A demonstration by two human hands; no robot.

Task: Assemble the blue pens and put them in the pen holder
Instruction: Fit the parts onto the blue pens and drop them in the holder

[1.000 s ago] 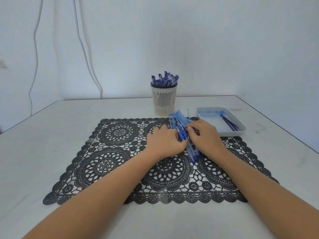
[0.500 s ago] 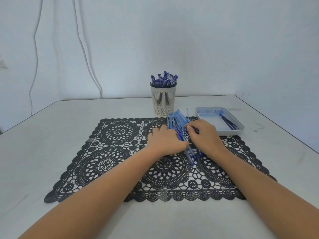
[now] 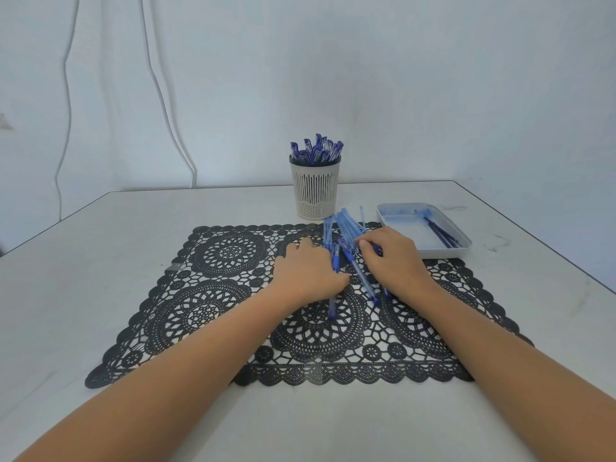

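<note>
A loose pile of blue pens [image 3: 345, 228] lies on the far part of the black lace mat [image 3: 233, 288], just in front of the white slotted pen holder [image 3: 315, 191]. The holder is filled with several capped blue pens [image 3: 316, 150]. My left hand [image 3: 306, 271] lies over one blue pen [image 3: 334, 261], fingers curled on it, and the pen's end sticks out below the palm. My right hand [image 3: 393, 261] curls its fingers onto pens at the pile's right side. Two pen ends show near its heel.
A shallow white tray [image 3: 463, 243] with blue stains stands right of the mat and holds a few dark refills [image 3: 441, 233]. The pale table's right edge [image 3: 533, 251] runs diagonally close to the tray. Cables hang down the wall at the left.
My left hand has drawn one pen out of the pile toward me and slightly left. My right hand stays on the pile, barely shifted.
</note>
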